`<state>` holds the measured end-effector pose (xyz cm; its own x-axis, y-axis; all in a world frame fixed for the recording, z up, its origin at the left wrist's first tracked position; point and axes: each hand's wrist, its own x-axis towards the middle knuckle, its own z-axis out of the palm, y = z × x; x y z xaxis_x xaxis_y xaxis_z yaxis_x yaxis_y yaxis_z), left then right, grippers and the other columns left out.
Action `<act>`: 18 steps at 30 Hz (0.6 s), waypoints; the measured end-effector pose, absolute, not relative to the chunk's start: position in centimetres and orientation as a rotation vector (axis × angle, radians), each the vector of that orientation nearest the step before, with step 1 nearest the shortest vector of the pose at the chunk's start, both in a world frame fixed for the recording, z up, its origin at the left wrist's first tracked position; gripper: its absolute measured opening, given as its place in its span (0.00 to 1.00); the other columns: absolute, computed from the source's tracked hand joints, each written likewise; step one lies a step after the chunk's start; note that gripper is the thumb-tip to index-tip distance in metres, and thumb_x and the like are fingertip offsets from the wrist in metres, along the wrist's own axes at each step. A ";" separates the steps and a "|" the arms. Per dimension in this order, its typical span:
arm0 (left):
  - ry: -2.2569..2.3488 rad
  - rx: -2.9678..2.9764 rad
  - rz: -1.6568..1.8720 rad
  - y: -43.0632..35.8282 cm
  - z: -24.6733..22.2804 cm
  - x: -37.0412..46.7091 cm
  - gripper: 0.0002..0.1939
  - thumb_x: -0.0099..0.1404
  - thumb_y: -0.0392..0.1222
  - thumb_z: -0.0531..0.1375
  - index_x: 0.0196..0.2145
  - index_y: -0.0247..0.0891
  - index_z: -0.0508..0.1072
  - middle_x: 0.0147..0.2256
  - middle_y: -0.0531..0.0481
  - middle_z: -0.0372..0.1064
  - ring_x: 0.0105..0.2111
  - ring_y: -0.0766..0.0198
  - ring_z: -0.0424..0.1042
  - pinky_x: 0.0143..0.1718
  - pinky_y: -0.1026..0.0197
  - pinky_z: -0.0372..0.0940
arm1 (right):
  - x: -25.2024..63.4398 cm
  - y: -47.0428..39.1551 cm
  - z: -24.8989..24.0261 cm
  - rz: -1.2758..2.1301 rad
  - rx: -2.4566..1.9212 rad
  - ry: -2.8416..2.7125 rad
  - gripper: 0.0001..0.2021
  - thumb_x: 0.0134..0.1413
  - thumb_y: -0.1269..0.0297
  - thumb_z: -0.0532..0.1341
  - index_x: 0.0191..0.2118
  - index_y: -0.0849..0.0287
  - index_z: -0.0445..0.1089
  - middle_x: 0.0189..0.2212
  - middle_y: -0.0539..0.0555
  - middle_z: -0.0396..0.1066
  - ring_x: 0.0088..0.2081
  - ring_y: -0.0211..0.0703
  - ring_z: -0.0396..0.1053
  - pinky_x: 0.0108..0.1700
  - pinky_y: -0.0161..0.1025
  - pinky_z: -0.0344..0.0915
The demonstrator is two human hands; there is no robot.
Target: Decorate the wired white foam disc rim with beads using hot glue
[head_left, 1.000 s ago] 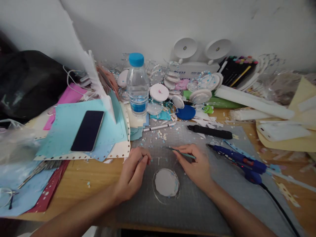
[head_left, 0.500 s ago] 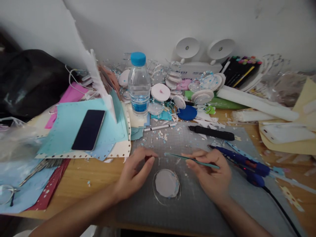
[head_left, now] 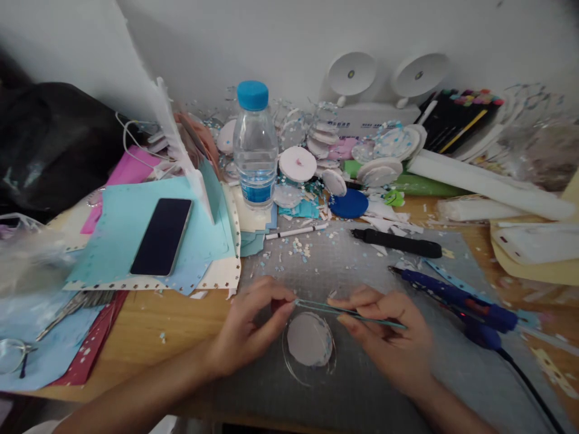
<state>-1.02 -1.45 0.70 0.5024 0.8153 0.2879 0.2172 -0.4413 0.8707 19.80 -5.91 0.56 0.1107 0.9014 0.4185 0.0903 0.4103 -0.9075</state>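
Teal slim metal tweezers (head_left: 362,317), pinched in the right hand (head_left: 384,328), tips at the closed fingertips of the left hand (head_left: 257,325), above a round white disc (head_left: 310,339).

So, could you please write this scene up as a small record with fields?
Right hand: holds slim teal tweezers
Left hand: fingertips at the tweezers' tips
Between tips: too small to tell
Nearest hands: round whitish disc on grey mat
Mat's right: blue glue gun, black cord
Left side: dark-screened phone on turquoise paper
Back: clear plastic bottle, blue cap, upright
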 end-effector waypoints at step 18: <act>0.835 2.009 0.906 -1.2 0.7 -1.0 0.04 0.66 0.32 0.55 0.34 0.37 0.69 0.30 0.50 0.70 0.33 0.64 0.68 0.36 0.62 0.63 | 19.8 -5.9 0.6 0.924 -1.004 -1.234 0.10 0.50 0.76 0.64 0.32 0.54 0.65 0.30 0.48 0.70 0.35 0.42 0.77 0.37 0.37 0.75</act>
